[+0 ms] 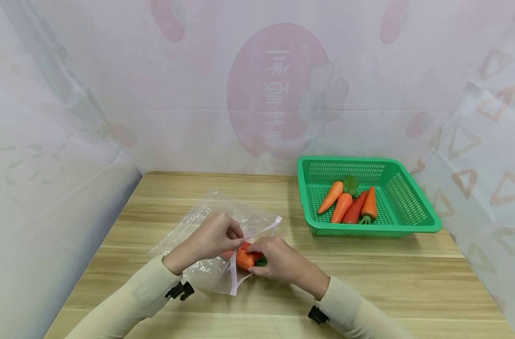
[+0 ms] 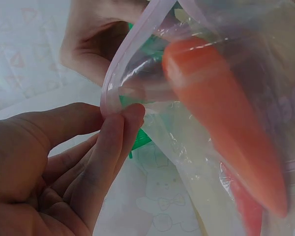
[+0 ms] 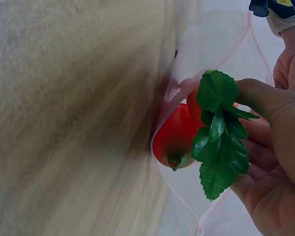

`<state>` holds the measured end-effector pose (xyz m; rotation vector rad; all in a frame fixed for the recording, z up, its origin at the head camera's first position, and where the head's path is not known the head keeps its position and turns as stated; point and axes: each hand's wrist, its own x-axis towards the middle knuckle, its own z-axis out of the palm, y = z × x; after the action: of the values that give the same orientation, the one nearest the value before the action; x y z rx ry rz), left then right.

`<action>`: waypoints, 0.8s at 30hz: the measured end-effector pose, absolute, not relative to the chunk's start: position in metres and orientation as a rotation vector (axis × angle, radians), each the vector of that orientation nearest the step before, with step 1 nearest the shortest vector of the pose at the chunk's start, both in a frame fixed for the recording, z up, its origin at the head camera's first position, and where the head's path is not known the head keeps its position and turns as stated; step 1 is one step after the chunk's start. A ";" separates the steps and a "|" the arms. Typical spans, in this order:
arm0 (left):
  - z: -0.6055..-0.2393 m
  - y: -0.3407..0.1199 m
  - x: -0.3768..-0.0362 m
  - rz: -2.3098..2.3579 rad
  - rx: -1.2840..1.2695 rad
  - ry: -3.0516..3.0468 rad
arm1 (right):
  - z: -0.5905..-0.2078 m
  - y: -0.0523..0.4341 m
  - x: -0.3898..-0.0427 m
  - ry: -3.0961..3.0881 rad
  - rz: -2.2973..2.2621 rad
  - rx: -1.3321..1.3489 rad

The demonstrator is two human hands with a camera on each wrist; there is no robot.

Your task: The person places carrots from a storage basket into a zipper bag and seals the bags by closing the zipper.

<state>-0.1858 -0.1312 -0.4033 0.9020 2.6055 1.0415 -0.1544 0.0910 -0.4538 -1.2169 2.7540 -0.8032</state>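
A clear zip bag (image 1: 206, 216) lies on the wooden table (image 1: 367, 282). My left hand (image 1: 236, 235) pinches the bag's pink-edged rim (image 2: 119, 101) between thumb and fingers and holds the mouth apart. My right hand (image 1: 259, 256) grips an orange toy carrot (image 1: 244, 259) at its leafy end, with the tip inside the bag's mouth. In the left wrist view the carrot (image 2: 221, 113) shows through the plastic, and a redder carrot (image 2: 248, 211) lies below it. In the right wrist view my fingers (image 3: 270, 103) curl round the green leaves (image 3: 219, 132) and the carrot top (image 3: 177, 137).
A green plastic basket (image 1: 406, 226) stands at the right rear of the table with several carrots (image 1: 350, 205) in it. Translucent printed sheeting walls in the left, back and right sides. Bare wood lies between the bag and the basket.
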 end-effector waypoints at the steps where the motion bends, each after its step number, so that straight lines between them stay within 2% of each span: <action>1: -0.403 -0.131 -0.186 1.043 0.902 2.605 | -0.454 0.090 -0.154 2.754 -0.801 -1.210; 7: -0.403 -0.131 -0.185 1.032 0.901 2.615 | -0.458 0.085 -0.152 2.753 -0.780 -1.175; 14: -0.403 -0.131 -0.185 1.029 0.898 2.616 | -0.458 0.083 -0.150 2.769 -0.701 -1.251; 24: -0.406 -0.132 -0.185 1.047 0.881 2.603 | -0.456 0.096 -0.149 2.751 -0.798 -1.270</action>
<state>-0.1851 -0.1319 -0.4058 0.8808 2.6031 1.0473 -0.1486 0.0961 -0.4561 -1.2699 2.7508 -0.7978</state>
